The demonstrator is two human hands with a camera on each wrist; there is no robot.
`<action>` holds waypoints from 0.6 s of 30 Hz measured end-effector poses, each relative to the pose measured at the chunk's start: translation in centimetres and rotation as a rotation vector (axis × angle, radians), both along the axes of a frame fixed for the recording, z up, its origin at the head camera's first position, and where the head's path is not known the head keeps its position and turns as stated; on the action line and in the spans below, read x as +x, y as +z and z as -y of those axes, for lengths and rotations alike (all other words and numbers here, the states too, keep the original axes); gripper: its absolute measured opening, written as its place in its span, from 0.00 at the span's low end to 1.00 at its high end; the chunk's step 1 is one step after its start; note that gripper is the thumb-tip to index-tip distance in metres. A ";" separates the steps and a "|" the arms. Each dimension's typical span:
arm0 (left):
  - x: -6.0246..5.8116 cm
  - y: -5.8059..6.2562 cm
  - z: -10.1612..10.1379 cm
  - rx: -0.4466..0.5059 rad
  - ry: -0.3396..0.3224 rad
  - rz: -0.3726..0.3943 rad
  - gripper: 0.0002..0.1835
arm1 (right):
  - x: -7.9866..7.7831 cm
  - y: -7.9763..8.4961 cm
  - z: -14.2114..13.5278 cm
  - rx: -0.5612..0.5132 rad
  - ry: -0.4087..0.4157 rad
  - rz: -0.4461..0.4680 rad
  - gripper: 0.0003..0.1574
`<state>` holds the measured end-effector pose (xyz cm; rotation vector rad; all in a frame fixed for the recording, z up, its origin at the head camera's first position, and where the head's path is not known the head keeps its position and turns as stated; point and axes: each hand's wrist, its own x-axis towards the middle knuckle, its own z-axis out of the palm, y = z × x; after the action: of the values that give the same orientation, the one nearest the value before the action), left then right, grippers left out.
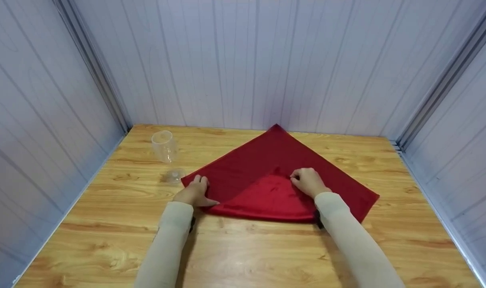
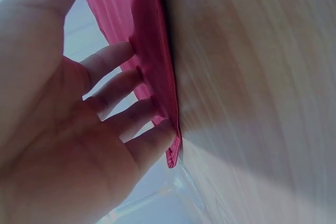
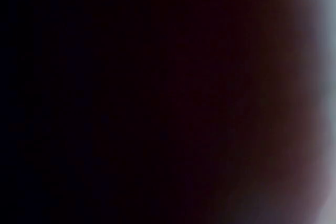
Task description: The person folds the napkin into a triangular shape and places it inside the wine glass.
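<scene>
A red satin napkin (image 1: 243,164) lies slantwise on the table, its near part folded over into a brighter, shiny flap (image 1: 263,200). My left hand (image 1: 193,192) rests on its left corner with the thumb spread toward the fold. In the left wrist view, the fingers of the left hand (image 2: 79,114) reach out nearly straight and their tips touch the cloth (image 2: 149,45). My right hand (image 1: 309,182), fingers curled, pinches the flap's edge near its tip. The right wrist view is almost wholly dark, so the fingertips' contact is hidden there.
A clear stemmed glass (image 1: 164,150) stands just beyond the napkin's left corner, close to my left hand. The wooden table (image 1: 247,256) meets a pale panelled wall (image 1: 235,68) at the back, with similar walls on both sides.
</scene>
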<state>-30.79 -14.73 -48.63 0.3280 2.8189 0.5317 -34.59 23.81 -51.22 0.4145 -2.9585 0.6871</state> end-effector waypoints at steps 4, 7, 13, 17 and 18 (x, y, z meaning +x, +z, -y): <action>0.3 0.0 0.0 0.004 -0.003 0.002 0.34 | 0.2 0.1 -0.2 0.020 0.001 0.008 0.09; 0.5 -0.1 0.0 0.016 -0.008 0.000 0.34 | 0.4 0.1 -0.4 0.035 0.011 0.016 0.09; 0.9 -0.4 0.0 0.040 -0.009 0.000 0.33 | 0.9 0.4 -0.5 0.052 0.026 -0.008 0.07; 1.1 -0.4 0.0 0.038 -0.003 0.005 0.34 | 1.2 0.4 -0.6 0.066 0.047 -0.019 0.07; 1.2 -0.3 0.0 0.037 -0.011 0.000 0.34 | 1.3 0.4 -0.7 0.069 0.051 -0.018 0.07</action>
<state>-29.61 -14.70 -48.98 0.3502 2.8088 0.5826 -33.30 24.53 -50.77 0.5004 -2.9707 0.5848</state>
